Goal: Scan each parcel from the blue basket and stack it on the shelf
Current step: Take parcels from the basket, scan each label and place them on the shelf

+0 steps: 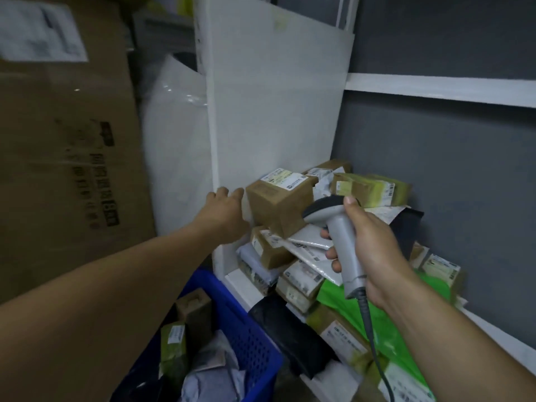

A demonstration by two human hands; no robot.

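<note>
Nearest the camera, the blue basket [255, 338] stands on the floor just beside the shelf [240, 285], so each transfer is short; it holds unsorted parcels, among them a brown box [197, 311]. Right hand [374, 248]: fingers wrapped around the handle of the corded scanner [339, 227], whose head points at the pile, probably kept ready for reading a label. Left hand [224, 211]: open and holding nothing, fingers extended beside the left face of the top cardboard box [278, 204]; contact cannot be confirmed. The box sits with its label up, close to the white side panel [272, 111], which likely braces the loose stack of boxes and bags behind.
</note>
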